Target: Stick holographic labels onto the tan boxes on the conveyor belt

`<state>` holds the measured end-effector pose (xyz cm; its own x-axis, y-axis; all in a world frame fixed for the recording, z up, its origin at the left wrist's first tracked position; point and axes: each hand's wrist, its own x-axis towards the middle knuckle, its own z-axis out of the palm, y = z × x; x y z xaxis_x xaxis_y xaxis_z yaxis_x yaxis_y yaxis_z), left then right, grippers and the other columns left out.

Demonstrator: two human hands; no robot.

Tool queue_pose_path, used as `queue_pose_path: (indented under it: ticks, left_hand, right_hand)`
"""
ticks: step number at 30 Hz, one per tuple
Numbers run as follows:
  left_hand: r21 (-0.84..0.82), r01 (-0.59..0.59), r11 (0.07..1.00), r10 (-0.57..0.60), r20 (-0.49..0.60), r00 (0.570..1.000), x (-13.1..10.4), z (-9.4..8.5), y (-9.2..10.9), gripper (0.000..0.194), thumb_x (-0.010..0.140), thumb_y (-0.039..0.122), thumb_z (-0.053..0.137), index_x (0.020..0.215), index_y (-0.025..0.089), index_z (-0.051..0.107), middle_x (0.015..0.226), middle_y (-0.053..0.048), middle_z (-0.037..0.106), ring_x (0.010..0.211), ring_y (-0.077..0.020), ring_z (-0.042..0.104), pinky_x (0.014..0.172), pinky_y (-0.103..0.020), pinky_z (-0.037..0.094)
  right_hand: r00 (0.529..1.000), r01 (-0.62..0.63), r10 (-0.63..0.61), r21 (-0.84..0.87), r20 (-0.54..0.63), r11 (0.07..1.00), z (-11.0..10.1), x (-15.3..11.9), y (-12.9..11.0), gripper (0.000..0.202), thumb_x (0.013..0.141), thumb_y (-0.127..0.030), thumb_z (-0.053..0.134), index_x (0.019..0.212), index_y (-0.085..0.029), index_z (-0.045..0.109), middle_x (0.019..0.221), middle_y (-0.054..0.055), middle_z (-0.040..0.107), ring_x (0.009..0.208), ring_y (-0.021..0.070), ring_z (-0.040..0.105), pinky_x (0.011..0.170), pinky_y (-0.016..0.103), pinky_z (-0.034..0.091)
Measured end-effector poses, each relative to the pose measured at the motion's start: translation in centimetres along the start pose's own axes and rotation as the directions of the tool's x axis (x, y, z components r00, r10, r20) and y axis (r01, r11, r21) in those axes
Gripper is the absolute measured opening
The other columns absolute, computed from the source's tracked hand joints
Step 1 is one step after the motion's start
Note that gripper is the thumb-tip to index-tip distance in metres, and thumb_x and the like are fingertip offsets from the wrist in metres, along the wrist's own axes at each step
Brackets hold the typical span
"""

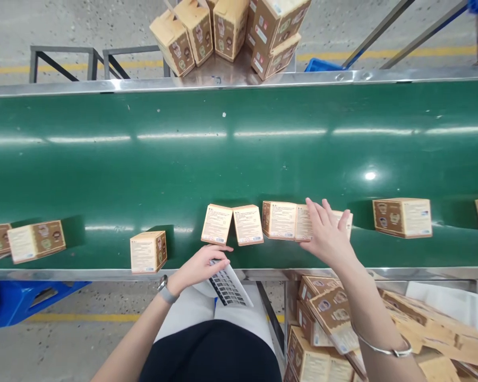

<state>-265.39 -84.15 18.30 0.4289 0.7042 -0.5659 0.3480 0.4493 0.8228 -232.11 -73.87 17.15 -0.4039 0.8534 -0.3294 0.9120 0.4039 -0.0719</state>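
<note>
Small printed box [303, 223]: it stands in a row on the green conveyor belt [183, 170], partly beneath the right hand [329, 231]. That hand is spread wide over the row's right end; whether it grips cannot be told. The left hand [207, 262], fingers narrow, pinches a printed sheet [231, 286] near the row's left end. The step in hand appears to be arranging boxes; the next move calls for steadying them. Beyond stand handled cartons [230, 26].
</note>
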Motion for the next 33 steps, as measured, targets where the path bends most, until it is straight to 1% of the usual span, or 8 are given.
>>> queue_pose_path:
  ticks: [5, 8, 12, 16, 19, 25, 30, 33]
  left_hand:
    - [0.006, 0.073, 0.997, -0.073, 0.083, 0.994, -1.7, 0.9, -0.4, 0.030, 0.089, 0.036, 0.053, 0.068, 0.019, 0.067, 0.075, -0.002, 0.069, 0.070, -0.0176, 0.060, 0.065, -0.026, 0.044]
    - [-0.010, 0.136, 0.991, -0.135, 0.073, 0.988, -3.9, 1.7, -1.0, 0.032, 0.087, 0.036, 0.055, 0.061, 0.019, 0.064, 0.064, 0.000, 0.063, 0.062, -0.0152, 0.055, 0.057, -0.023, 0.039]
    - [-0.048, 0.253, 0.966, -0.257, -0.146, 0.955, -7.7, 2.6, -3.4, 0.042, 0.092, 0.048, 0.045, 0.068, 0.019, 0.064, 0.075, -0.003, 0.066, 0.071, -0.0184, 0.060, 0.064, -0.026, 0.046]
    - [-0.078, 0.339, 0.937, -0.340, -0.414, 0.845, -11.5, 1.8, -6.5, 0.054, 0.089, 0.065, 0.040, 0.076, 0.020, 0.066, 0.094, -0.010, 0.067, 0.095, -0.0273, 0.061, 0.088, -0.039, 0.050]
    - [-0.075, 0.367, 0.927, -0.354, -0.492, 0.795, -12.3, 0.3, -7.5, 0.052, 0.086, 0.066, 0.046, 0.074, 0.020, 0.067, 0.097, -0.011, 0.066, 0.104, -0.0312, 0.057, 0.098, -0.044, 0.046]
    - [-0.052, 0.292, 0.955, -0.282, -0.467, 0.838, -9.7, -1.8, -6.1, 0.043, 0.089, 0.056, 0.048, 0.070, 0.022, 0.066, 0.094, -0.009, 0.063, 0.118, -0.0322, 0.052, 0.083, -0.033, 0.051]
    - [-0.023, 0.266, 0.964, -0.254, -0.392, 0.884, -9.4, -0.8, -4.3, 0.043, 0.092, 0.049, 0.045, 0.061, 0.020, 0.054, 0.072, -0.002, 0.056, 0.070, -0.0194, 0.054, 0.067, -0.030, 0.046]
    - [-0.101, 0.231, 0.968, -0.252, -0.350, 0.902, -9.1, 0.3, -2.5, 0.042, 0.092, 0.046, 0.044, 0.060, 0.020, 0.047, 0.061, 0.001, 0.050, 0.062, -0.0162, 0.047, 0.060, -0.027, 0.040]
  right_hand:
    - [0.996, 0.080, -0.078, 0.053, -0.043, 0.995, 0.5, 0.2, -4.0, 0.106, 0.070, -0.027, 0.066, 0.155, -0.019, 0.002, 0.143, 0.019, 0.046, 0.139, 0.0466, 0.031, 0.108, 0.073, 0.022]
    - [0.990, 0.140, -0.136, 0.147, -0.037, 0.979, 1.1, 0.1, -7.2, 0.105, 0.071, -0.026, 0.066, 0.156, -0.022, 0.003, 0.145, 0.016, 0.046, 0.133, 0.0460, 0.038, 0.105, 0.066, 0.035]
    - [0.964, 0.261, -0.266, 0.295, -0.025, 0.919, 1.9, 0.3, -10.8, 0.107, 0.073, -0.015, 0.058, 0.156, -0.023, -0.009, 0.152, 0.015, 0.039, 0.121, 0.0376, 0.050, 0.098, 0.052, 0.048]
    - [0.958, 0.282, -0.284, 0.305, -0.036, 0.910, 2.3, 0.5, -12.3, 0.107, 0.073, -0.009, 0.053, 0.156, -0.023, -0.012, 0.155, 0.012, 0.036, 0.117, 0.0376, 0.051, 0.095, 0.052, 0.051]
    - [0.957, 0.288, -0.287, 0.303, -0.049, 0.908, 2.2, 0.7, -12.0, 0.104, 0.073, -0.010, 0.052, 0.157, -0.023, -0.009, 0.156, 0.012, 0.034, 0.118, 0.0380, 0.052, 0.095, 0.052, 0.052]
    - [0.967, 0.252, -0.254, 0.318, -0.038, 0.914, 2.1, 1.5, -11.3, 0.101, 0.076, -0.011, 0.051, 0.157, -0.026, -0.007, 0.159, 0.012, 0.029, 0.123, 0.0390, 0.052, 0.094, 0.054, 0.053]
    - [0.968, 0.244, -0.248, 0.384, -0.040, 0.891, 1.4, 1.6, -12.8, 0.100, 0.083, -0.021, 0.060, 0.157, -0.027, -0.008, 0.163, 0.016, 0.017, 0.141, 0.0409, 0.035, 0.105, 0.061, 0.043]
    - [0.977, 0.207, -0.166, 0.399, -0.134, 0.893, -0.5, 0.6, -14.1, 0.079, 0.090, -0.033, 0.060, 0.155, -0.027, 0.016, 0.160, 0.017, 0.024, 0.146, 0.0429, 0.021, 0.109, 0.070, 0.031]
